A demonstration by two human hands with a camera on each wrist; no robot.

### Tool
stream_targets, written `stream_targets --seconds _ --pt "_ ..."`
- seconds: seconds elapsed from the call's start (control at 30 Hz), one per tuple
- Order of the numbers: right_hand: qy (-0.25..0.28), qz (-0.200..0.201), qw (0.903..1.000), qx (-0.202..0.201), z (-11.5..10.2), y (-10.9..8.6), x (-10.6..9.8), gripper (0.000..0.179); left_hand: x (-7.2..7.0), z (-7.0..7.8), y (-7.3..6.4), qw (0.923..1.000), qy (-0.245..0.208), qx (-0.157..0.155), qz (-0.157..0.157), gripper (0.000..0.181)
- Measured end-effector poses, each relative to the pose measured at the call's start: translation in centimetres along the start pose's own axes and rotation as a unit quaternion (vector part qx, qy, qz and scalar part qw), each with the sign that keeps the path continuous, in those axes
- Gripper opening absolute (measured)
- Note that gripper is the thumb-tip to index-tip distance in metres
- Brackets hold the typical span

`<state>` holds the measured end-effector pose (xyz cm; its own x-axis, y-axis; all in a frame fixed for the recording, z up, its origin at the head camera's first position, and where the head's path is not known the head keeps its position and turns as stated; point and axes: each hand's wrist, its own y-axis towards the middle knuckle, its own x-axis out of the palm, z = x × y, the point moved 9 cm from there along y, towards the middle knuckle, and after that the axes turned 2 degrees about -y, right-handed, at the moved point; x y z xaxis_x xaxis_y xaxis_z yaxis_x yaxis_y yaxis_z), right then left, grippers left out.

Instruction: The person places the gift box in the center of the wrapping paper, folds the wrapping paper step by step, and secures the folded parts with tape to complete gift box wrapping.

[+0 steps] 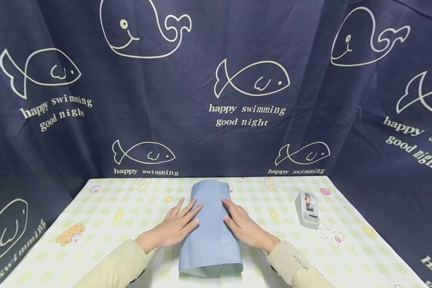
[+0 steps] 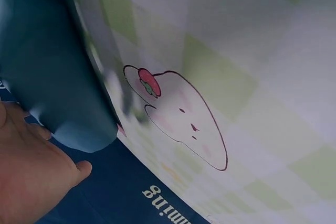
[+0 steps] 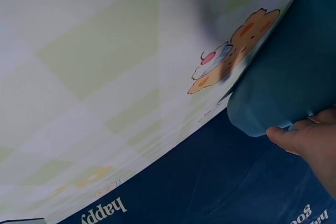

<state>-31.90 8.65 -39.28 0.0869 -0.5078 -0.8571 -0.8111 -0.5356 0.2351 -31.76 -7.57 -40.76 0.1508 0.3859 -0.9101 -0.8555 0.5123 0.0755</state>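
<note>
A sheet of blue paper [image 1: 211,232] lies on the table, folded over into a flattened tube, with its near end gaping and a lengthwise edge showing toward its right side. My left hand [image 1: 176,226] rests on the paper's left side with fingers spread and fairly straight. On the opposite side, my right hand [image 1: 245,229] touches the right edge, its fingers extended along the top. In the left wrist view, the paper [image 2: 47,61] curves up beside the left hand [image 2: 37,177]. The right wrist view shows the paper's rounded side [image 3: 289,77] against the right hand [image 3: 310,140].
To the right on the table stands a grey tape dispenser [image 1: 304,214] with a small roll in it. The tablecloth [image 1: 104,224] has green checks and cartoon prints. A dark blue curtain [image 1: 187,120] with fish and whale drawings hangs behind and at both sides.
</note>
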Motion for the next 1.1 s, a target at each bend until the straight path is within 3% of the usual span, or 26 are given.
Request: stream_targets --seconds 0.2,0.87,1.1 --pt "0.007 -0.005 0.9999 -0.005 0.0 0.0 0.1 0.054 -0.1 0.4 0.1 1.0 0.001 0.0 0.003 0.055" --pt "-0.045 0.006 0.9986 -0.029 -0.6 -0.1 0.3 0.053 -0.2 1.4 0.9 0.9999 0.001 0.009 0.013 0.055" --pt "-0.05 0.009 0.9982 -0.032 -0.8 -0.1 0.3 0.053 -0.3 1.0 0.4 0.9998 0.003 -0.007 0.019 0.063"
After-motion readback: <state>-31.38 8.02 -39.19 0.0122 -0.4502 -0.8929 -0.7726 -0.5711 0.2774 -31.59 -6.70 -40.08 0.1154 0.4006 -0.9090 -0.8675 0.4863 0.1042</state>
